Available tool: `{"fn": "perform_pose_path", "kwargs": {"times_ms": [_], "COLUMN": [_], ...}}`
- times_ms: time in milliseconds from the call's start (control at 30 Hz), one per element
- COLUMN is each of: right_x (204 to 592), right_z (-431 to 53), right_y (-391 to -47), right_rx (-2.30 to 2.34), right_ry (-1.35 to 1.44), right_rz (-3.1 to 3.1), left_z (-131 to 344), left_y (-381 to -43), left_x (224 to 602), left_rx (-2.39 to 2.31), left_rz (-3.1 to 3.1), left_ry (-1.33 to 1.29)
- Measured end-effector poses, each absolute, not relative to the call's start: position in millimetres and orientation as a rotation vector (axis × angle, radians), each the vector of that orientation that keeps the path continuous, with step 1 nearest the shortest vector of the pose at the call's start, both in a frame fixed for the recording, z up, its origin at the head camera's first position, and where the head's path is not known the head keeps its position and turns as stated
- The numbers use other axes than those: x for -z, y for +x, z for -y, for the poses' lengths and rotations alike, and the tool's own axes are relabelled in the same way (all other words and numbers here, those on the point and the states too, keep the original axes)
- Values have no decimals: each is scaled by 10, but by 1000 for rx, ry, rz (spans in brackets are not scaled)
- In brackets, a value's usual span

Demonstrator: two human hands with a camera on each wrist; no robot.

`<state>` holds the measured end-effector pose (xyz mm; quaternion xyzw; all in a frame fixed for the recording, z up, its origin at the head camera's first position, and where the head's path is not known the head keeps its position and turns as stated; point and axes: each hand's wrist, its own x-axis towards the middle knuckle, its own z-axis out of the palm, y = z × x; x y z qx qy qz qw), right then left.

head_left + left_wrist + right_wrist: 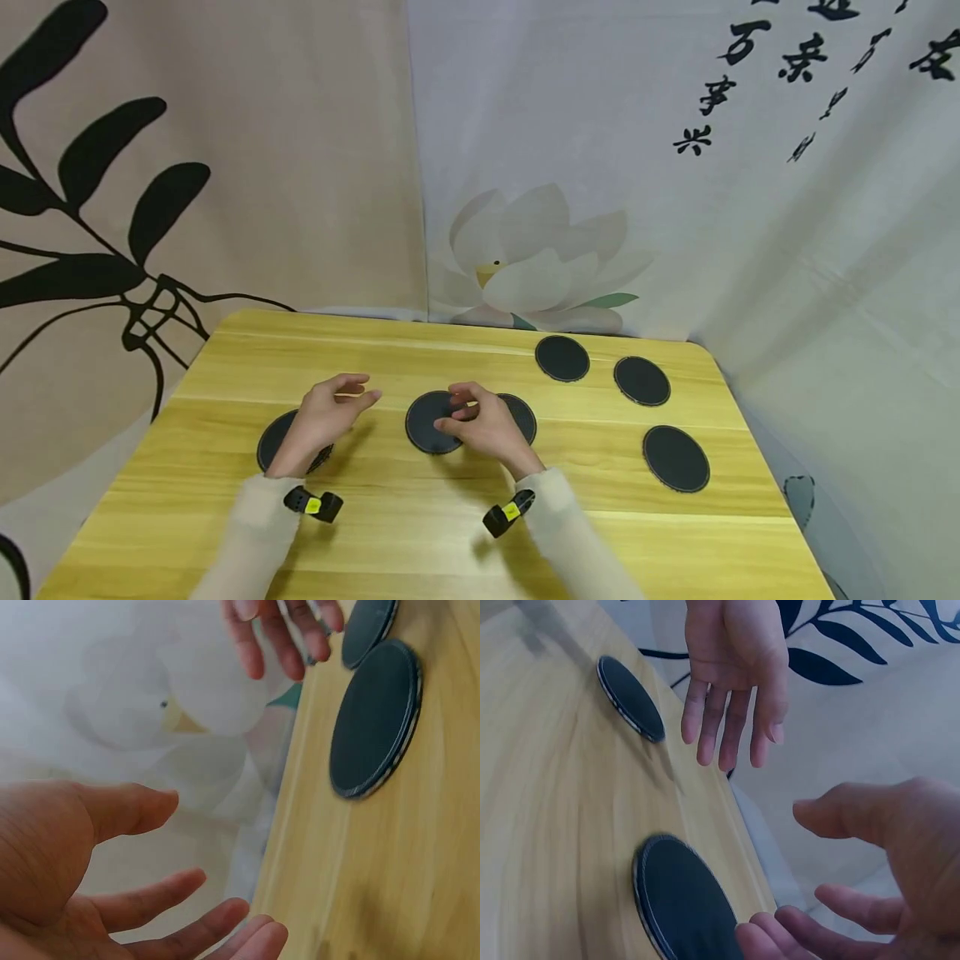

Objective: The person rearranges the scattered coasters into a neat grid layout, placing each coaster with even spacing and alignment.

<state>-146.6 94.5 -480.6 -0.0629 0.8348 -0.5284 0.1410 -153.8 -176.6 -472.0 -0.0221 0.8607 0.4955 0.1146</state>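
While a pale backdrop cloth (pixel 345 167) with printed dark leaves, a lotus and written characters fills the far side, a yellow wood-grained table (pixel 405 567) spreads out in front of it. From the near side come a cream left sleeve (pixel 251 537) and a cream right sleeve (pixel 581 537), leading to two bare hands raised above the tabletop. Both the left hand (pixel 330 414) and the right hand (pixel 486 427) are released: their fingers bend loosely, the palms face each other across a gap, and neither grasps anything. Six flat black discs lie on the table, all round, so none has a long axis to line up with. The mid-left disc (pixel 431 429) lies between the hands but nearer the right one, whose fingers overlap its right side in the head view. Partly hidden behind that same hand is the mid-right disc (pixel 523 417); whether the two touch cannot be told there. The left disc (pixel 270 436) lies below the left wrist, closest to the left hand. Well apart to the right lie the near-right disc (pixel 676 458), the far-right disc (pixel 642 382) and, toward the far edge, the far disc (pixel 562 358). Smallest are yellow-marked wrist devices, one left (pixel 328 507), one right (pixel 498 522).
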Motion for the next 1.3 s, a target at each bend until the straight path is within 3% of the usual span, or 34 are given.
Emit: {"fn": "perform_pose_path", "kwargs": {"times_ms": [667, 1300], "right_x": [4954, 5067], "right_z": [-343, 407], "right_y": [-1464, -1384], "right_rx": [1643, 1672], "right_ry": [-206, -9], "right_rz": [-2073, -2011], "left_z": [2719, 3130], "left_y": [-1423, -1365], "left_x": [4767, 4967], "left_rx": [-1384, -1219], "left_rz": [-2579, -2469], "left_ry": [-251, -386]}}
